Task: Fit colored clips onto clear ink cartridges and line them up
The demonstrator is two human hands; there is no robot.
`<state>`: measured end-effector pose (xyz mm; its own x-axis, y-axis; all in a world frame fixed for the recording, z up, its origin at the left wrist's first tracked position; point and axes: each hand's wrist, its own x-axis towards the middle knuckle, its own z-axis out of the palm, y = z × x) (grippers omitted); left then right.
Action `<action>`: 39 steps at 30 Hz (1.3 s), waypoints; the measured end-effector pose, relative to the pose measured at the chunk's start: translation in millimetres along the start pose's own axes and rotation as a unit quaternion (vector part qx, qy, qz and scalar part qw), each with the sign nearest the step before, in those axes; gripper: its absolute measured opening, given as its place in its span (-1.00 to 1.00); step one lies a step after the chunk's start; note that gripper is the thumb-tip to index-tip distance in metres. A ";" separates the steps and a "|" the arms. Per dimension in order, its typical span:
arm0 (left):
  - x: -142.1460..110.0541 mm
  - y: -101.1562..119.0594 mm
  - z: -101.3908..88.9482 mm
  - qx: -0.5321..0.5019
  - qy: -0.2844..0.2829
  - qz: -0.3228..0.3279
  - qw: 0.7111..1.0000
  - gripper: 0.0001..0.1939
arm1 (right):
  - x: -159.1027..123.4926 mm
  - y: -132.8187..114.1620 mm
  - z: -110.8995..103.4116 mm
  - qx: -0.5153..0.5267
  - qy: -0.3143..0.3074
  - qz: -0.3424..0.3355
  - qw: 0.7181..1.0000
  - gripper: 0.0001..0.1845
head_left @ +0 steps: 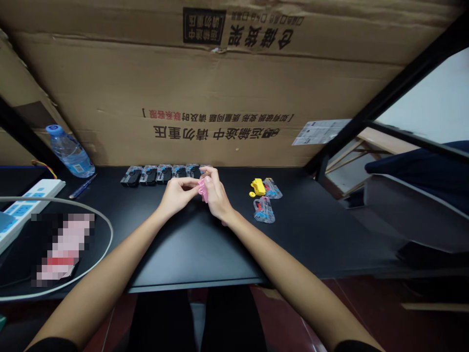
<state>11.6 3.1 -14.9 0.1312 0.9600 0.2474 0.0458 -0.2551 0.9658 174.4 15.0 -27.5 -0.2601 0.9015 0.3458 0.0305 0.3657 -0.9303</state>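
Observation:
Both my hands meet over the middle of the black table [300,230]. My right hand [217,195] is closed around a small pink plastic piece [202,189]. My left hand [178,193] pinches the same pink piece from the left with its fingertips. Just behind the hands, a row of several small dark packaged items [161,174] lies along the cardboard wall. To the right lie a small yellow toy part [258,187] and two clear plastic packets [264,209] with coloured parts inside.
A large cardboard sheet [227,98] stands along the table's back. At the far left are a water bottle [69,152], a blue pen [82,186], a white power strip [25,205] and a ring-shaped cable [104,222]. A black frame post [388,93] rises at right.

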 end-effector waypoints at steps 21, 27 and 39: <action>6.4 -9.9 -15.4 0.051 0.049 0.047 0.996 -0.59 | 6.1 3.2 -28.1 -0.054 -0.103 -0.046 0.992 -0.62; -0.6 -1.6 -18.0 0.172 0.052 0.124 0.976 -0.75 | 4.9 7.1 -21.8 0.010 -0.102 -0.004 0.995 -0.69; -1.2 -1.9 -12.9 0.191 0.070 0.200 0.958 -0.78 | 6.6 6.5 -23.4 0.176 -0.130 0.098 0.971 -0.46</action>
<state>-1.5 3.9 -16.0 0.0809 0.7759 0.6256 0.3826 -0.6038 0.6993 195.5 28.7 -28.4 -0.5187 0.8402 0.1583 -0.2163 0.0502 -0.9750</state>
